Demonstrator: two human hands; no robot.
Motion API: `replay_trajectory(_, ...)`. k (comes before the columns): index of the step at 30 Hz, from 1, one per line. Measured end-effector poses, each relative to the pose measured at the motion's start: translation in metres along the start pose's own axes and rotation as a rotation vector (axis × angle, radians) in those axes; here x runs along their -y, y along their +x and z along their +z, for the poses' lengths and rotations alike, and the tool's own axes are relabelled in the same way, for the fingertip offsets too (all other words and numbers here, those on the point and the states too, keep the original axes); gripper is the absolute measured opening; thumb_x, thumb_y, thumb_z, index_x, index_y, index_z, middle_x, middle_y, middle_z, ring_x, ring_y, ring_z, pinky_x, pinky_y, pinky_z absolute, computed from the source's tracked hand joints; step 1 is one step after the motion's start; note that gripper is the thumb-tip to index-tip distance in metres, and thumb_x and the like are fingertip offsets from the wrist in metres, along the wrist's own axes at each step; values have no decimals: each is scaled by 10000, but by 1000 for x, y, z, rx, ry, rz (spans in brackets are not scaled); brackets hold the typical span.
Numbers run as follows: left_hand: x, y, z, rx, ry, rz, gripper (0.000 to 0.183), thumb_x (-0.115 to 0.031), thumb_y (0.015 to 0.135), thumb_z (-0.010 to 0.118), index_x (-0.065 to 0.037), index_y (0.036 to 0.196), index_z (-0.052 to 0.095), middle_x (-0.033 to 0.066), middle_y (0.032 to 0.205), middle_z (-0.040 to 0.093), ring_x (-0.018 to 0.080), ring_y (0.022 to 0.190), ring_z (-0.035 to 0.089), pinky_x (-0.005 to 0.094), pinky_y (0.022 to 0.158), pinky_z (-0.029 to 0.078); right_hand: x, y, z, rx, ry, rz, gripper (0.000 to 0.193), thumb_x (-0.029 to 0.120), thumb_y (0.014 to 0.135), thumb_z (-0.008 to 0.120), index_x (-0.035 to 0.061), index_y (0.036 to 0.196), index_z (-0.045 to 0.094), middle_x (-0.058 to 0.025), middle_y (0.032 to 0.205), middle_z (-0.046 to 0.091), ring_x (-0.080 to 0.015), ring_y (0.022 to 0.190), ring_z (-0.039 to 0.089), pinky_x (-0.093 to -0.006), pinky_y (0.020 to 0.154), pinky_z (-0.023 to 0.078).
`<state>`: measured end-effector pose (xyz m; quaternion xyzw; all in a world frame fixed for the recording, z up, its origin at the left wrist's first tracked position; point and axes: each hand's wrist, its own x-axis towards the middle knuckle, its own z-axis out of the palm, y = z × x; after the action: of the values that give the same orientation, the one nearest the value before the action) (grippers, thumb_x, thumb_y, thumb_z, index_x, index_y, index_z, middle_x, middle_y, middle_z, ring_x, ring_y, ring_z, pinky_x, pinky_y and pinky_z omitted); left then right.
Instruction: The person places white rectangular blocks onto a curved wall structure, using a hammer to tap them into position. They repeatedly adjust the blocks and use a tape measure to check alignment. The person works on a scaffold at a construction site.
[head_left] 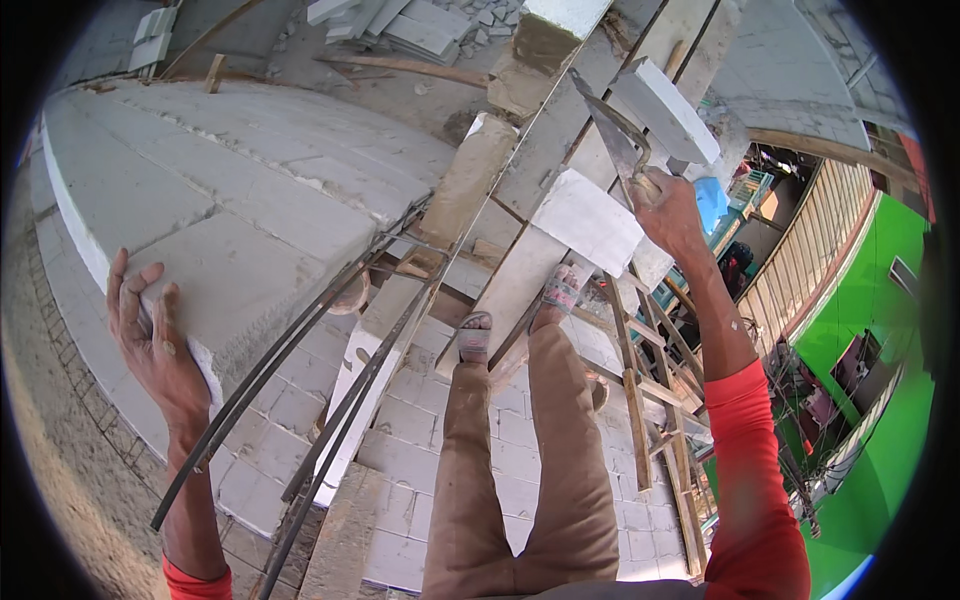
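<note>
My left hand [160, 345] lies against the outer edge of a pale block [265, 275] at the near end of the block wall, fingers spread and stretched out, gripping nothing. In my right hand [668, 212] is the handle of a trowel [612, 135], its metal blade pointing up and away to the left. Just below the blade sits a white block [588, 222] on the planks. Another white block [662, 110] lies tilted beyond the trowel.
Steel rebar rods [345, 290] stick out beside the wall end, between my left arm and my legs. My feet stand on a plank [515, 280] high above the ground. Wooden scaffold poles [628, 380] drop away at the right. Stacked white slabs [410, 30] lie at the far side.
</note>
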<state>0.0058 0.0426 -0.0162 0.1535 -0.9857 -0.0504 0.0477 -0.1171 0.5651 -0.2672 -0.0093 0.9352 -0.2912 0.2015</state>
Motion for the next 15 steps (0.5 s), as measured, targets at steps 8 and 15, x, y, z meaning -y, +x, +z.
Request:
replay_trajectory(8,9,2,0,14,8,44,281,-219,1042,533,-78,1210,710,170,1575,503,335,1466,463,476,1148,441,35,43,21,123,-291,-103,336,265,911,650,19,1121,741,-307,991,710,-469,992,690,-560,958,535)
replay_trajectory(15,-8,3,4,-41,-179,-96,231,-165,958,603,-61,1135,709,139,1579,506,338,1455,427,492,1187,368,27,97,-13,140,-165,-281,337,275,904,678,-52,957,736,-326,818,687,-493,811,686,-541,806,539)
